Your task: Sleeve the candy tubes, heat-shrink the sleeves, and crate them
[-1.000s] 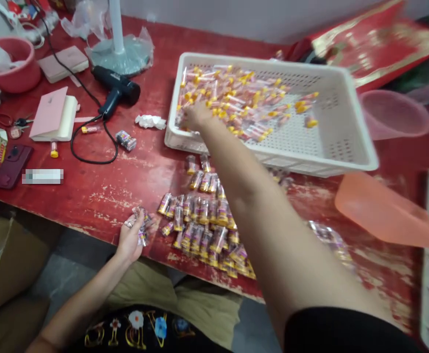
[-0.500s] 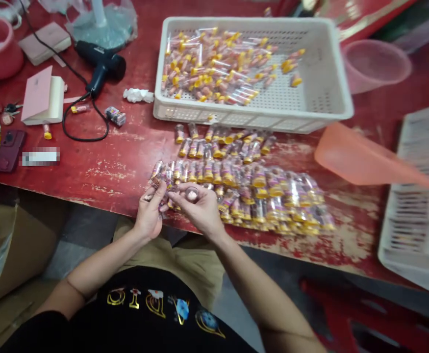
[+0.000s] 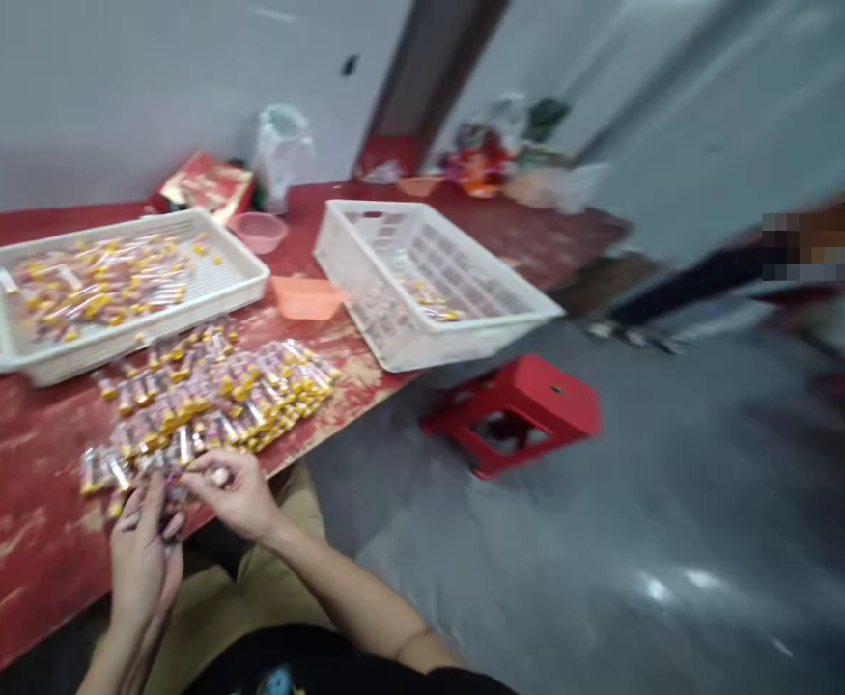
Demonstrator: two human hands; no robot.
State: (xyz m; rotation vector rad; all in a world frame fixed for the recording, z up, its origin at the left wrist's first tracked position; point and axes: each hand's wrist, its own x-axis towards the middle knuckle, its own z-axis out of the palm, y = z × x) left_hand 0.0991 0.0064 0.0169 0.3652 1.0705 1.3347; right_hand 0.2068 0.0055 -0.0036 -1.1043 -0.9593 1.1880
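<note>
At the table's front edge, my left hand (image 3: 139, 545) is closed around a small tube with purple on it (image 3: 174, 489), blurred and partly hidden by fingers. My right hand (image 3: 240, 494) meets it from the right, thumb and forefinger pinched at the same tube. A small pale round piece (image 3: 220, 476) shows in the curl of the right fingers; its kind is unclear. Just beyond both hands, many small clear tubes with yellow ends (image 3: 205, 391) lie in packed rows on the red table (image 3: 16, 483).
A shallow white crate (image 3: 154, 323) of loose tubes stands behind the rows. An orange scoop (image 3: 310, 298) lies beside a deeper white crate (image 3: 458, 333) that overhangs the table edge. A red stool (image 3: 538, 401) is on the floor; a person's legs (image 3: 683, 290) show far right.
The view has swung right and up, bringing in the stool, floor and wall; the hair dryer and notebooks have left it. My hands stay together at the table edge in much the same grip.
</note>
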